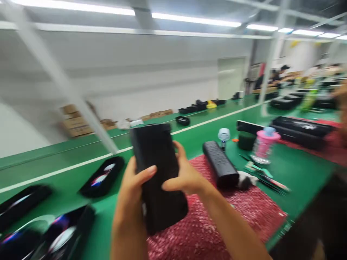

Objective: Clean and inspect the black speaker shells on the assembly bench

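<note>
Between my two hands is a black oblong plastic casing (159, 202), raised and tilted above the red bubble wrap. My left hand (135, 182) grips its left side, with the thumb lying across the near face. Around its right edge curls my right hand (187, 173), its thumb pressed on the same face. The casing's far side and most of the fingers behind it are hidden. Right of my hands, a similar black casing with a textured surface (220, 162) lies on the bubble wrap (255, 209).
Black open shells (101, 177) with shiny round parts sit at left on the green bench. At right are a pink-lidded cup (264, 146), a small fan (223, 135), tweezers and tools (271, 180). Cardboard boxes (77, 122) stand by the wall. A person (278, 76) sits far right.
</note>
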Demonstrator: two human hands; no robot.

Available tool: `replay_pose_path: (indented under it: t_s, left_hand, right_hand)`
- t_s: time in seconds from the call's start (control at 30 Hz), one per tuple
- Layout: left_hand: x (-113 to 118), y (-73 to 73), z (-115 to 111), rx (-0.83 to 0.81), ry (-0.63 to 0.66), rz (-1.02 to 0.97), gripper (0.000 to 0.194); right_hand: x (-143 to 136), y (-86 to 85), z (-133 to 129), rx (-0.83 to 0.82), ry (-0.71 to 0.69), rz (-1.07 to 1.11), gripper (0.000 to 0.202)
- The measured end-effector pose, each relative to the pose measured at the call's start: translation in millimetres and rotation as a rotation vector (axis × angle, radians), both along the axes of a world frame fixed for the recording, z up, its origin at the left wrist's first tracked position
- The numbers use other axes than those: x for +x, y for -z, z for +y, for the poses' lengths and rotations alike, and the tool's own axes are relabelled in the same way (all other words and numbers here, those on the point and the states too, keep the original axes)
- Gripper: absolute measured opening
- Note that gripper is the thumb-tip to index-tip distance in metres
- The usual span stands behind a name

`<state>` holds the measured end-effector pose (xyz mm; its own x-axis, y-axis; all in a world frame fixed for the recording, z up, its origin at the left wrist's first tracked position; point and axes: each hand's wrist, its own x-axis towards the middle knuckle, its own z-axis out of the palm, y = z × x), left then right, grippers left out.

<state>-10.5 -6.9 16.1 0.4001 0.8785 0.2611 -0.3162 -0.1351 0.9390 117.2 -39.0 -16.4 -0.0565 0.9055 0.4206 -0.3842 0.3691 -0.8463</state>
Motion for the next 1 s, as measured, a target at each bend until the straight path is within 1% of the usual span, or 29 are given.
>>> replay_pose_path:
  t_s: [0.07,0.2,0.37,0.63,0.83,1.0]
  left_hand:
    - [-16.3,-0.3,-2.3,0.003,-0.046,-0.031,0.072]
    - [-17.9,0.4,-1.2,0.032,-0.036,-0.077,0.081]
    - [-19.3,0.1,-2.9,0.055,-0.016,-0.075,0.078]
    - [-21.9,-1.2,-3.2,0.070,0.003,-0.085,0.079]
    - [-22.4,-0.5,-3.2,0.068,0.008,-0.089,0.075]
    - [-21.2,-0.4,-0.9,0.082,0.019,-0.099,0.077]
  right_hand:
    - [-1.9,-0.7,-4.6,-0.033,0.013,0.014,0.115]
    - [-6.9,-3.7,-9.4,-0.017,0.019,0.010,0.106]
    - [-9.6,-3.8,-13.9,-0.002,0.029,-0.022,0.104]
    - [-10.2,-5.7,-16.1,0.003,0.055,-0.048,0.104]
    - [-11.0,-7.3,-17.2,-0.015,0.051,-0.047,0.104]
    - [-9.8,-5.9,-16.3,-0.008,0.044,-0.064,0.104]
